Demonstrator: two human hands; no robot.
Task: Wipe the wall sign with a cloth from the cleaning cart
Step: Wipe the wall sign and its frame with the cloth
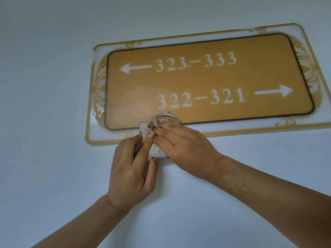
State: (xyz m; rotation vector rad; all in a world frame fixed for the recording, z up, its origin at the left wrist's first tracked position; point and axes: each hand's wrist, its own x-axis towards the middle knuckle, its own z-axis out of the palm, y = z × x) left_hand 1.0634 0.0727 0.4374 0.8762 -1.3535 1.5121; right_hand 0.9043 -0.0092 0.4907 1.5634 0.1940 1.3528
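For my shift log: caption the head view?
Both hands bunch a beige cloth at the gold room sign's lower edge.

Sign (206,81): flat on pale wall, tilted w/ right end higher. Gold rectangular panel, dark rounded outline, set in clear/white backplate w/ gold border + ornate scrollwork at ends and corners. White text: top row left arrow + "323–333"; bottom row "322–321" + right arrow. Faint pale smear/streaks across lower-left of panel, left of "322". Small smudge by top-row dash.

Cloth (157,140): beige-pink terry, bunched into a wad. Pressed at sign's lower edge, left of centre; upper part on gold panel just under "322", lower part over border and onto wall. Partly hidden by fingers.
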